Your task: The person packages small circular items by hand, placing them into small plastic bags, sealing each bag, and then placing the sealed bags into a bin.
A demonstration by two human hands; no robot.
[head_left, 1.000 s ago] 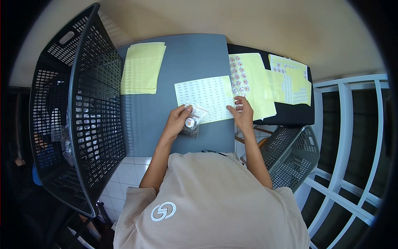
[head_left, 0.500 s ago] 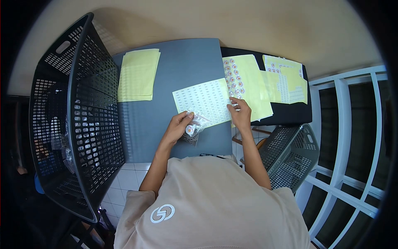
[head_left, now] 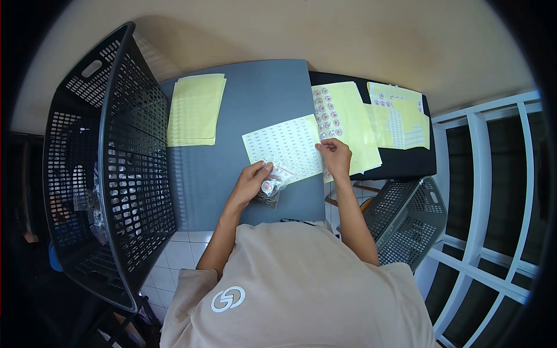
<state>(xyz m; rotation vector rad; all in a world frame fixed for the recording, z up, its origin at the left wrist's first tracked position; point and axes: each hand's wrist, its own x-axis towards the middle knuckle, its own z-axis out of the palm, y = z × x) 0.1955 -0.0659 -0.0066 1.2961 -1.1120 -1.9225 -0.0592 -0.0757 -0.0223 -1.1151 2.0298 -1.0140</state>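
My left hand (head_left: 250, 184) is closed on the top of a clear plastic bag (head_left: 270, 198) filled with small dark metal pieces, perhaps screws or nails. A round sticker (head_left: 267, 187) shows on the bag's front. Under the bag's upper part lies a sheet of small printed labels (head_left: 284, 141), flat on the grey table. My right hand (head_left: 336, 158) has thumb and forefinger pinched together at that sheet's right edge; whether a single label is between the fingertips is too small to tell. Just beyond is a sheet with round stickers (head_left: 348, 119).
A tall dark plastic basket (head_left: 136, 151) stands at the left, with bagged items in it. Yellow backing sheets (head_left: 196, 110) lie on the grey table (head_left: 261, 87). More label sheets (head_left: 403, 124) rest on a black surface at the right, above a grey crate (head_left: 406, 217).
My right thumb and forefinger have come together at the label sheet's right edge. My left hand keeps hold of the bag, almost in place. The whole view has tilted slightly.
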